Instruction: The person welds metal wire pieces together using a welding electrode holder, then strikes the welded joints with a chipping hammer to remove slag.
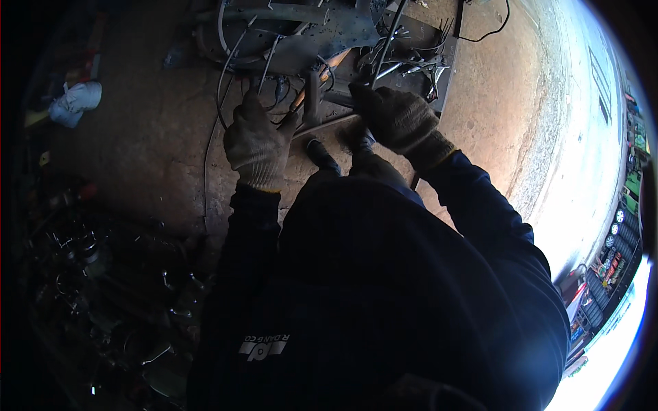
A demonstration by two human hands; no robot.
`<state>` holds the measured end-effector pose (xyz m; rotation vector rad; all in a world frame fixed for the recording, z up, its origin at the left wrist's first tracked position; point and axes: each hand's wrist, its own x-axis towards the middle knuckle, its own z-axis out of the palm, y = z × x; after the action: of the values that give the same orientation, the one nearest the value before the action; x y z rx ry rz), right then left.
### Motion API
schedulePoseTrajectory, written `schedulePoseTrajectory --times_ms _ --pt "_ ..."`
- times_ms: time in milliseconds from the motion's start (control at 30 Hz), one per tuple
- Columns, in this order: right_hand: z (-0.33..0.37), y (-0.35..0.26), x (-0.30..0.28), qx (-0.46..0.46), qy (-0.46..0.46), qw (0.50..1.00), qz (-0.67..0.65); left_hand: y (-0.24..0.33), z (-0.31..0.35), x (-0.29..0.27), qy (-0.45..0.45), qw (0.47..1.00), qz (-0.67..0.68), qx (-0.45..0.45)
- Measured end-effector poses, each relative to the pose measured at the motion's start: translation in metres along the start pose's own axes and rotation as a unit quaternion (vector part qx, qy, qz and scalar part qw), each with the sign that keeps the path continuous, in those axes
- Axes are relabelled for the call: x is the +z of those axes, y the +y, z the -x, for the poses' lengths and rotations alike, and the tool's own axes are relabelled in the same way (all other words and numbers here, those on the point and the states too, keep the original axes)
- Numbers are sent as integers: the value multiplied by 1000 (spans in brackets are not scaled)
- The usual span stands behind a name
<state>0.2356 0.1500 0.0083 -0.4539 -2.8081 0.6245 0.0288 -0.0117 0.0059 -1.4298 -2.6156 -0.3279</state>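
My left hand (259, 142), in a grey-brown knit work glove, is raised near the front of a dark metal workbench. Its fingers are curled and the thumb stands out toward the right. My right hand (399, 122), gloved alike, is closed at the bench's right front corner. A thin metal bar (325, 126) spans the gap between both hands; whether either grips it is hard to make out. Just beyond the right hand, a dark rod or cable (391, 42) slants down toward the fingers. An orange-brown handle (334, 60) lies on the bench between the hands.
Clamps and loose metal tools (428, 67) crowd the right side of the workbench (449, 65). Cables (221, 96) hang off its left front. My shoes (322, 155) stand below. A pale cloth bundle (75, 103) is at far left; shadowed metal parts (157, 353) fill the lower left.
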Motion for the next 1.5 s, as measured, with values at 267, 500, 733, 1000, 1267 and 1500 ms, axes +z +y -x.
schedulePoseTrajectory --times_ms 267,500,733,1000,1267,1500 --pt "9 -11 2 91 17 994 -53 -6 4 0 -33 993 77 -86" --pt "15 -8 18 104 32 992 -70 -16 6 14 -16 995 70 -71" --pt "-5 -2 11 61 3 996 -64 -17 11 15 3 997 56 -61" --pt "-3 4 8 57 6 998 -7 -10 4 11 -38 992 83 -92" --pt "-8 4 6 50 -4 999 -19 -13 7 13 -60 990 61 -109" --pt "-2 14 12 33 8 999 -6 -18 8 25 -9 993 85 -83"
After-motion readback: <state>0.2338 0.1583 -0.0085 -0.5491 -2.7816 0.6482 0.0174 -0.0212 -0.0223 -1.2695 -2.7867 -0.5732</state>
